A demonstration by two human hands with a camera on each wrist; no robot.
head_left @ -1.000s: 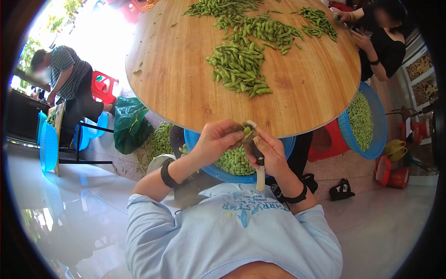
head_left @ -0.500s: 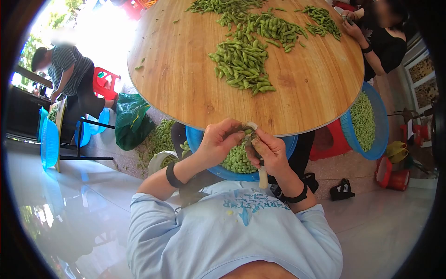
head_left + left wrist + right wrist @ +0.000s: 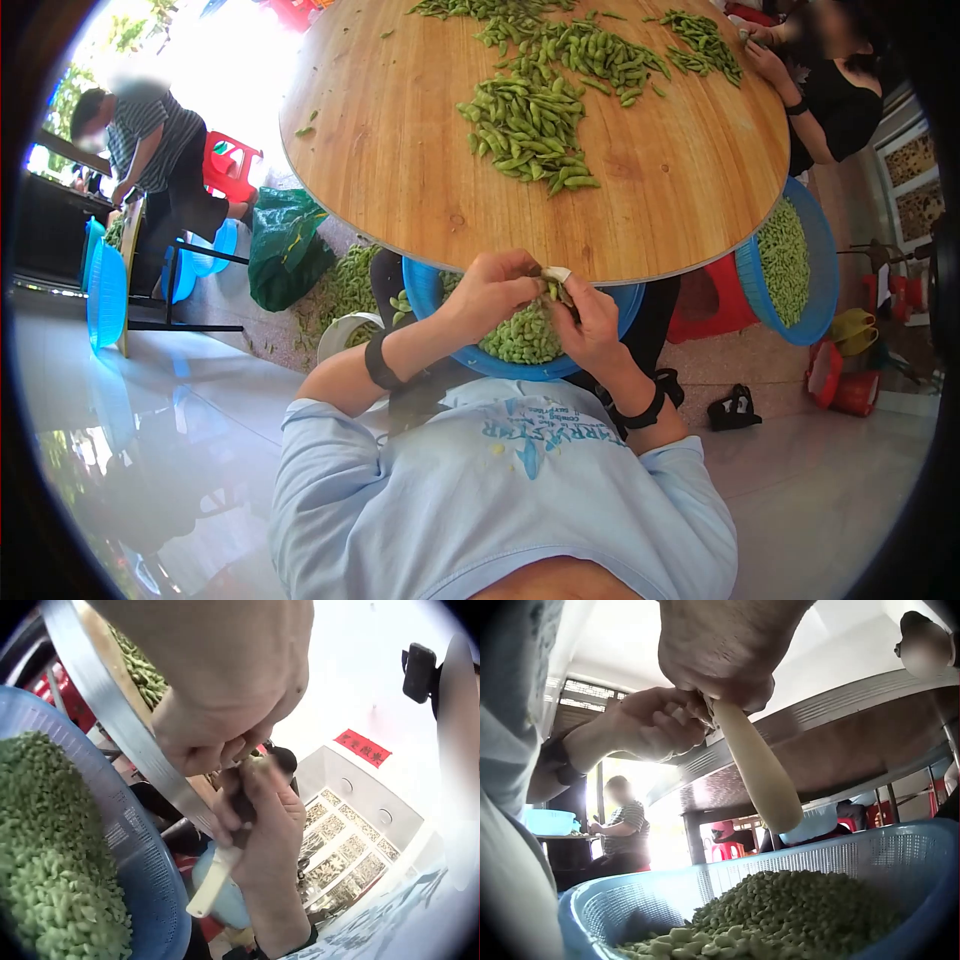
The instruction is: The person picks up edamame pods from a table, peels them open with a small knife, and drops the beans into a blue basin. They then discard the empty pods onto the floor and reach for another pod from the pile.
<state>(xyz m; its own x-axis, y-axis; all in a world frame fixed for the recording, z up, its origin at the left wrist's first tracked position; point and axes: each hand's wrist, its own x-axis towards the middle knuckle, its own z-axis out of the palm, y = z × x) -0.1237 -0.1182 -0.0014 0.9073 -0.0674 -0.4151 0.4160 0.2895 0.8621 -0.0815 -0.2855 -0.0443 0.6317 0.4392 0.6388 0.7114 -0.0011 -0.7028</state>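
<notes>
Over the blue basket (image 3: 425, 290) of shelled green beans, my two hands meet close to the table edge. My left hand (image 3: 493, 292) pinches a small green pod (image 3: 553, 289) at its fingertips, partly hidden by the fingers. My right hand (image 3: 594, 328) grips a tool with a cream handle; its working end is covered by the fingers. That handle (image 3: 212, 886) slants down out of the right fist in the left wrist view, and the handle (image 3: 761, 776) hangs over the beans in the right wrist view. Something white (image 3: 559, 273) shows at the right fingertips.
Piles of green pods (image 3: 530, 130) lie on the round wooden table (image 3: 400, 150). Another blue basket of beans (image 3: 785, 265) stands right, by a red stool (image 3: 710, 300). A green bag (image 3: 285, 250) and loose pods are on the left floor. Two other people work nearby.
My hands have shifted slightly up and right in the view. The right hand has turned, and the cream handle that showed below it is now out of sight in the head view.
</notes>
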